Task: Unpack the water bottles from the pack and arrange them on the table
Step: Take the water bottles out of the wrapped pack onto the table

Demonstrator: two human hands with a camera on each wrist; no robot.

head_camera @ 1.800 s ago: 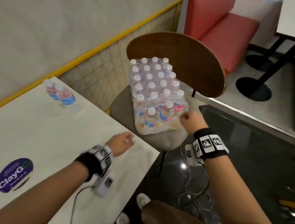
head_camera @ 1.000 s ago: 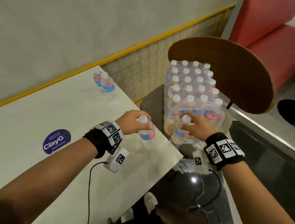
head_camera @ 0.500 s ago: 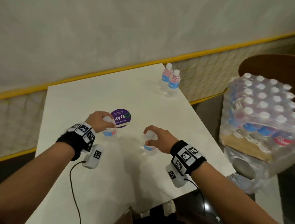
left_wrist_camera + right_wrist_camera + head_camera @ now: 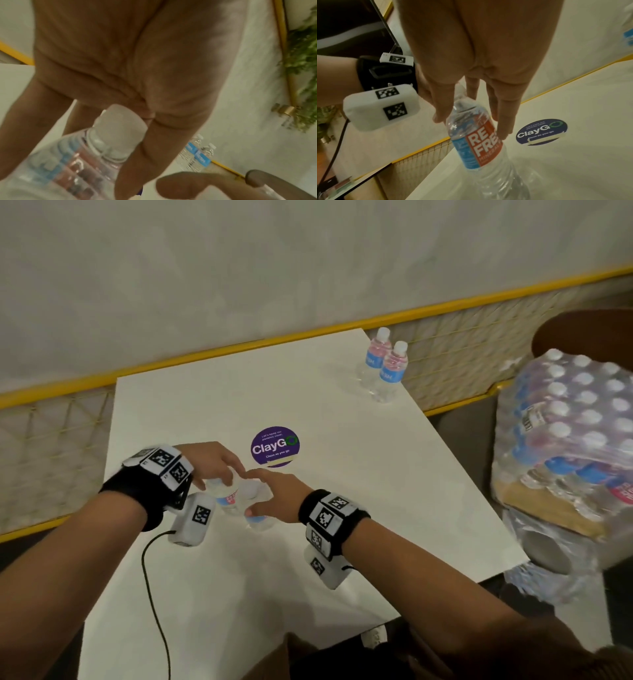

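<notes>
- White table (image 4: 342, 508) set against a pale wall with a yellow rail; you face it from its near edge.
- Water bottles out on the table: four. Two are under your hands near the middle, two stand upright and touching at the far right corner (image 4: 383, 371).
- Left-hand bottle (image 4: 227, 496): clear plastic, white cap, label in red and blue; it stands beside the right-hand bottle (image 4: 257, 517), almost touching it. The right wrist view reads "RE FRE" on a red panel of a bottle's label.
- Your left hand (image 4: 212, 462): fingers curled down round the neck and cap, holding the bottle from above.
- Your right hand (image 4: 277, 494): fingers reach down over its bottle's top, thumb against the side; how firm the hold is you cannot tell.
- Pack (image 4: 565, 446): one, shrink-wrapped, many white caps in rows, on a chair (image 4: 582, 333) just off the table's right edge; the exact count is too blurred.
- Round purple sticker (image 4: 275, 446): one, marked "ClayGo", just beyond your hands.
- Wrist bands with black-and-white markers: one on each wrist.
</notes>
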